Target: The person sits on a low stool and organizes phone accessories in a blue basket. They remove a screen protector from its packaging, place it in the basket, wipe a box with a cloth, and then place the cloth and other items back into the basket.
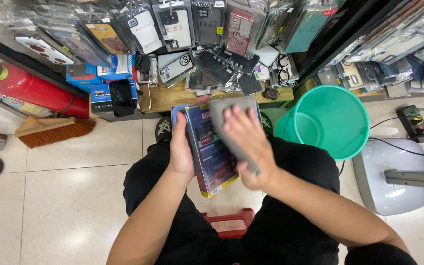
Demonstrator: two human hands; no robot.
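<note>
Grey cloth [231, 128] pressed on a flat box [209, 152]
Left hand [181, 147] grips the box edge; right hand [249, 147] holds the cloth (green bucket [342, 142] nearby).

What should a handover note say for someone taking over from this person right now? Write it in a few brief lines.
Left hand: grips the left edge of a flat printed box, held over the lap.
Right hand: presses a grey cloth onto the box front.
Nearby: teal bucket on the floor to the right.
Done: cloth on box.
Left: how much is wiped cannot be told.
</note>
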